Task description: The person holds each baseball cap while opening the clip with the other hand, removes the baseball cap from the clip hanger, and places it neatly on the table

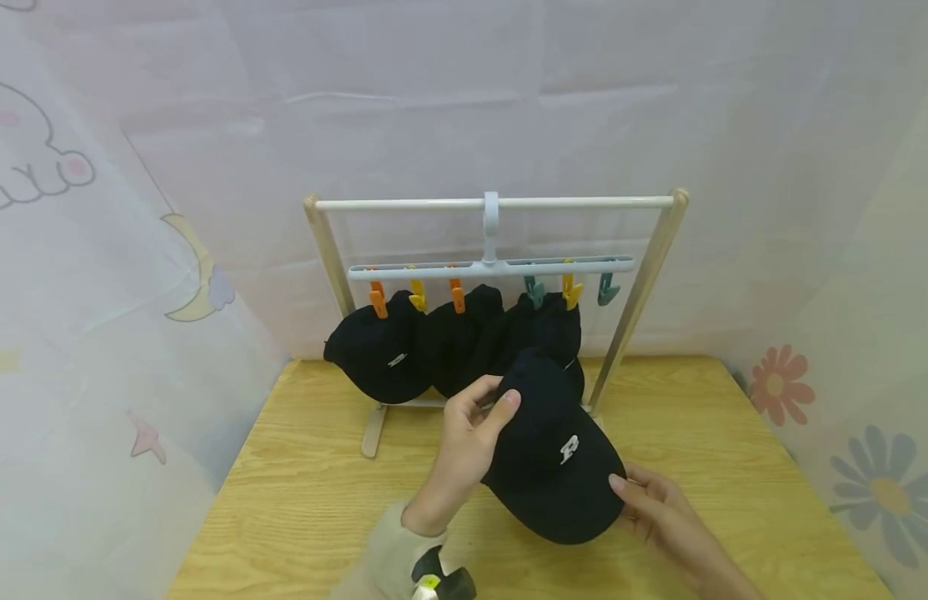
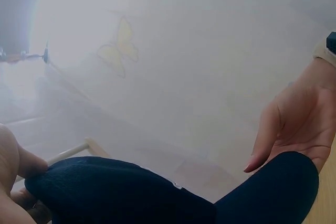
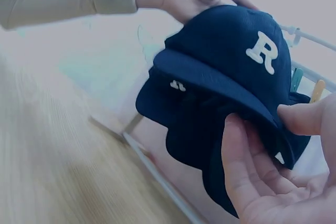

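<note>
A dark baseball cap with a white letter R on its front is held up over the table, brim toward the lower right. My left hand grips the back of its crown, the thumb lying on the outside. At the brim's edge, my right hand pinches the cap with the thumb above and the fingers underneath. Behind it, similar dark caps hang in a row; the leftmost cap shows a small white mark. The held cap partly covers the rightmost hanging cap.
A pale blue clip hanger hooks over the white bar of a wooden-legged rack. Orange, yellow and teal clips grip the hanging caps; the far-right teal clip holds nothing. The rack stands on a wood-grain table before a patterned cloth backdrop.
</note>
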The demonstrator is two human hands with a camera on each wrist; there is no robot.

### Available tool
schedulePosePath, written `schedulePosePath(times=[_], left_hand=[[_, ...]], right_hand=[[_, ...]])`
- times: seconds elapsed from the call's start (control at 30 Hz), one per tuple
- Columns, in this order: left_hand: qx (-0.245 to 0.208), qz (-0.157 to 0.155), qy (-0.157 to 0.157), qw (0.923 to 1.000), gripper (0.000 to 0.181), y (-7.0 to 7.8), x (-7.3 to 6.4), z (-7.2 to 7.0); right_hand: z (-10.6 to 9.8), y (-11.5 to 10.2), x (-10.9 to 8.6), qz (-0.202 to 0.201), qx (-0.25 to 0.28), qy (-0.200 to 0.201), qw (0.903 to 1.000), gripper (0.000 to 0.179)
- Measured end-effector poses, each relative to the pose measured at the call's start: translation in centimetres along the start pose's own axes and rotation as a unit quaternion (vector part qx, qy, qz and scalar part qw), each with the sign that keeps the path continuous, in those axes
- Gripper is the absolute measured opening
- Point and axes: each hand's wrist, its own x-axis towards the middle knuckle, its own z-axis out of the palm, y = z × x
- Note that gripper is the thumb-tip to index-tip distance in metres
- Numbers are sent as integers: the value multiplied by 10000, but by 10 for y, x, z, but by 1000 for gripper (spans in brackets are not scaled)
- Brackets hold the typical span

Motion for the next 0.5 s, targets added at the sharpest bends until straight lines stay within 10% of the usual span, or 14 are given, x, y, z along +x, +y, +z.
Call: schedulePosePath(times=[0.5], left_hand=[[106,98,3,9999,22,7,-10,-19]], right_hand=[[16,-1,-1,-204,1158,-718,9905,45]])
